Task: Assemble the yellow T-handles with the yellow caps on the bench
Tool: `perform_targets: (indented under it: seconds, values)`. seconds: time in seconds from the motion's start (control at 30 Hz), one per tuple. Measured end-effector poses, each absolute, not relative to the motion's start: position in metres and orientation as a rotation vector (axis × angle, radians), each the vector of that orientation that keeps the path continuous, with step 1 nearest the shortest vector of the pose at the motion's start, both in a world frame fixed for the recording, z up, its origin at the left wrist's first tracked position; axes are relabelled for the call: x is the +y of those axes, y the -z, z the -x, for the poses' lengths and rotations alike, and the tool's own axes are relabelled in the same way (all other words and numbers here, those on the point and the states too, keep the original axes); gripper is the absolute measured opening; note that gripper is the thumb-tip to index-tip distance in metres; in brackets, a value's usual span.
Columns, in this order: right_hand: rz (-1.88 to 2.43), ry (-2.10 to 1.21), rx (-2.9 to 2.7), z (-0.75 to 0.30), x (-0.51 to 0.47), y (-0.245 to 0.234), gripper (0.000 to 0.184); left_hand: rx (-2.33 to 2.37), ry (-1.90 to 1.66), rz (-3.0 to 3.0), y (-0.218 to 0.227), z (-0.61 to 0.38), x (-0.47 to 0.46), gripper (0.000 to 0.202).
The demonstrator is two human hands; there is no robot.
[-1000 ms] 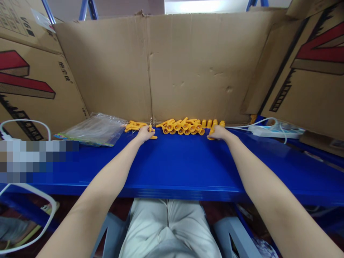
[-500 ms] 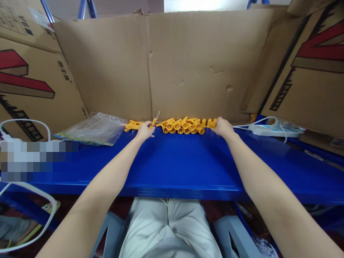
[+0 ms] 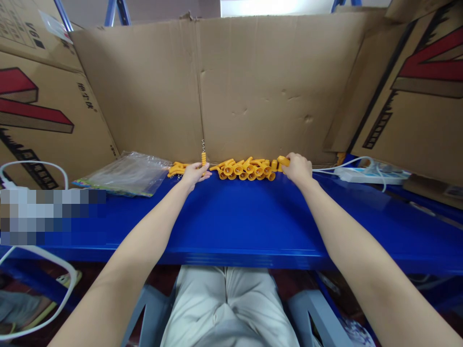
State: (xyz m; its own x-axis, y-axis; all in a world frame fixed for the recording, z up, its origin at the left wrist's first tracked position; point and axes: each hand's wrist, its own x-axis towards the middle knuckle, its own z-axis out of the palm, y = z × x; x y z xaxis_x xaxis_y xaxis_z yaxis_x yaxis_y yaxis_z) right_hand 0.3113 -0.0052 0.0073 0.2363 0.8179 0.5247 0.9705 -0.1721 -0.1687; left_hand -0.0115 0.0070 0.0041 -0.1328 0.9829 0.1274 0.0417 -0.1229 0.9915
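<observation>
My left hand (image 3: pixel 195 173) pinches a small orange plastic part with a thin metal spring (image 3: pixel 203 155) standing up from it, at the far side of the blue table (image 3: pixel 235 221). My right hand (image 3: pixel 298 168) is closed on an orange plastic piece (image 3: pixel 282 161) at the right end of a row of several orange funnel-shaped parts (image 3: pixel 246 169). A small heap of orange curved parts (image 3: pixel 177 168) lies just left of my left hand.
Clear plastic bags (image 3: pixel 125 174) lie at the left. A white power strip with cable (image 3: pixel 365 174) sits at the right. Cardboard walls (image 3: pixel 267 86) close in the back and both sides. A white cable loops at the near left edge.
My left hand has lifted the orange part so its spring now points upward. My right hand moved back to the row's right end and picked up an orange piece.
</observation>
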Motion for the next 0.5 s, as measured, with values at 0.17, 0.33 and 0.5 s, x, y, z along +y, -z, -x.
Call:
perform_targets:
  seconds: [0.17,0.33,0.5]
  values:
    - [2.012,0.494,-1.634,-0.306,-0.008,-0.008,0.034,1.481,-1.231,-1.543,-0.006,0.014,0.004,0.028]
    - [1.949,0.515,-1.662,-0.297,-0.012,-0.012,0.034,1.797,-1.040,-2.022,-0.002,0.017,0.004,0.036]
    - [1.885,0.480,-1.734,-0.283,-0.016,-0.015,0.037,1.864,-0.881,-2.300,0.002,0.016,0.005,0.037]
